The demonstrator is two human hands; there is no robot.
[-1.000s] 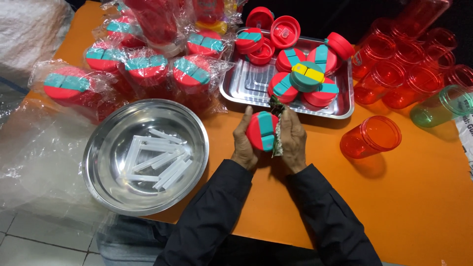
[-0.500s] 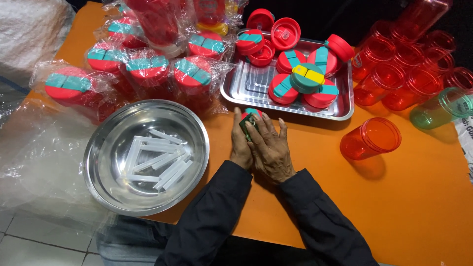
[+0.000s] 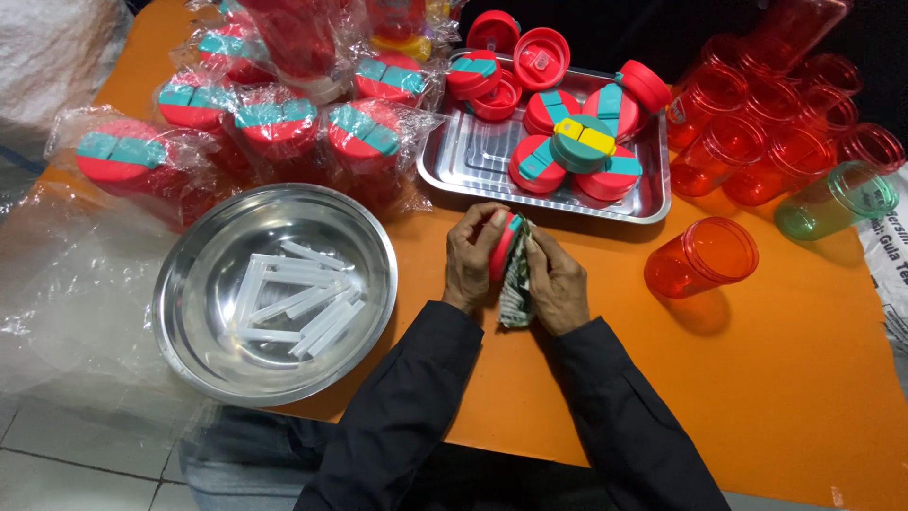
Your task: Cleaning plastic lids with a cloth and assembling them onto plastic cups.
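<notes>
red lid (image 3: pixel 501 246) with a teal flap stands on edge between the two hands, just in front of the steel tray (image 3: pixel 463 156) of loose lids, on an orange table (image 3: pixel 776 378) above a pale tiled floor. left hand (image 3: pixel 471 257) grips its face while the right hand (image 3: pixel 558 284) presses a folded patterned cloth (image 3: pixel 515 289) against its other side. half a second ago the right hand lay over the lid, hiding most of it; now the lid shows edge-on between them.
</notes>
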